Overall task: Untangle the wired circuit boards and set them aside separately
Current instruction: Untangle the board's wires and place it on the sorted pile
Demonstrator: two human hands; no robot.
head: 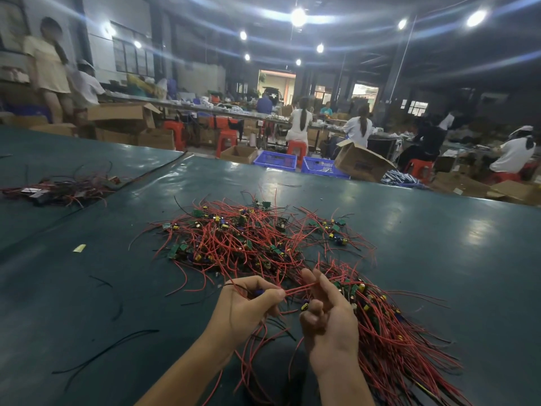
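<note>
— While both hands hover just in front of the heap, I have them close together above the green table (87,303). My left hand (248,306) is curled tight, thumb and forefinger pinching one end of a red wire (297,289), and something small and blue shows inside the fingers.

— And the right?

— My right hand (328,317) has two fingers raised with the same wire caught between them. Its lower fingers are folded toward the palm, with a yellow part showing just beside them. The wire runs taut from one hand to the other. I cannot tell whether a board hangs on it.

— Where are the boards?

— Most sit in the tangled heap of wired circuit boards (243,241) just beyond my hands: small green boards with yellow and blue parts, buried in red leads. A second lot, the combed bundle (389,332), lies against the outer side of my right hand, its leads running mostly one way toward the near right corner.

— Anything else on the table?

— Loose black wires (108,350) lie at the near left, and a pale scrap (79,248) sits farther up. Another wire pile (58,189) lies at the far left, well apart from the heap. Past the far edge I see blue crates (275,159), a tilted cardboard box (363,165), red stools (227,140) and people seated at long benches with their backs to me.
</note>
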